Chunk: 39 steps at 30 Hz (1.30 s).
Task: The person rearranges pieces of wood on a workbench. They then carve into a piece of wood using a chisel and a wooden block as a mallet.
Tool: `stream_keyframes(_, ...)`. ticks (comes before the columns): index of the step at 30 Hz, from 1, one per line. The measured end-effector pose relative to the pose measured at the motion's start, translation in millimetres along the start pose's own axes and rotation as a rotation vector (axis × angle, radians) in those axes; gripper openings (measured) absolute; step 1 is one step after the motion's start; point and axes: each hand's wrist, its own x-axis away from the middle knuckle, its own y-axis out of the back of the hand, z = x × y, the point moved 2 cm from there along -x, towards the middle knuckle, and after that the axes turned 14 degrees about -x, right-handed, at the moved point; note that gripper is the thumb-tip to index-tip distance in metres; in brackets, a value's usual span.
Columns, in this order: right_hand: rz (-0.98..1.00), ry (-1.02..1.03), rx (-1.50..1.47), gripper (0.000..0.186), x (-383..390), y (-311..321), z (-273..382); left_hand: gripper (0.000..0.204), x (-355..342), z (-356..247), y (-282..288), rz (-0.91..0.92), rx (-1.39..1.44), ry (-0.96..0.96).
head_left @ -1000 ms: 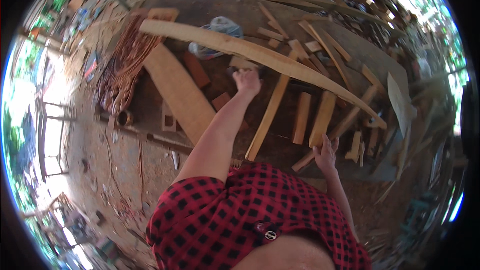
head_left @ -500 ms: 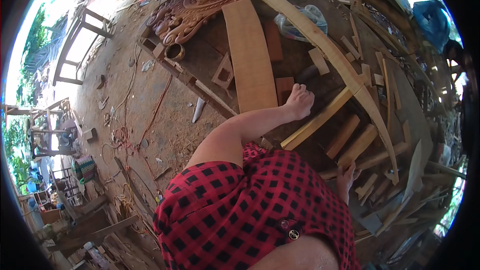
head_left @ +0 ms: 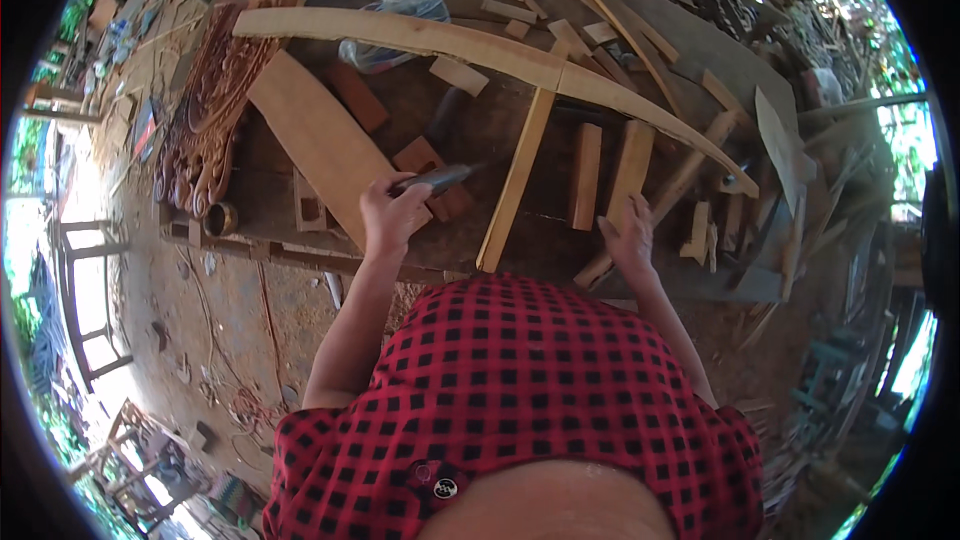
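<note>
The dark tool is over the near middle of the workbench, above small reddish blocks, held at its left end, apparently so the narrow end stays free toward the right; the long curved board lies crosswise at the far side, meeting the far end of a narrow strip, perhaps resting on it. The left hand is closed around the tool; well apart, the right hand is loosely spread at the yellowish block's near end, contact unclear.
</note>
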Motion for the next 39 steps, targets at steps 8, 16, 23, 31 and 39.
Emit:
stream_keyframes(8,0.096,-0.282,0.012,0.094,-34,-58,35,0.030,21,-71,-41,-0.241,-0.394,-0.708)
stream_keyframes(16,0.173,-0.399,0.024,0.108,-30,-73,30,0.024,20,-40,-80,-0.079,-0.448,-0.839)
stream_keyframes(23,0.101,-0.406,0.020,0.105,-35,-83,19,0.014,11,-61,-40,0.303,0.153,-0.440)
stream_keyframes(31,0.033,-0.310,-0.020,0.095,-35,-80,6,0.028,30,-98,173,-0.232,0.219,-0.522)
stream_keyframes(39,-0.115,-0.444,-0.633,0.085,-44,-84,-5,0.022,22,-33,212,-0.479,0.009,-0.315)
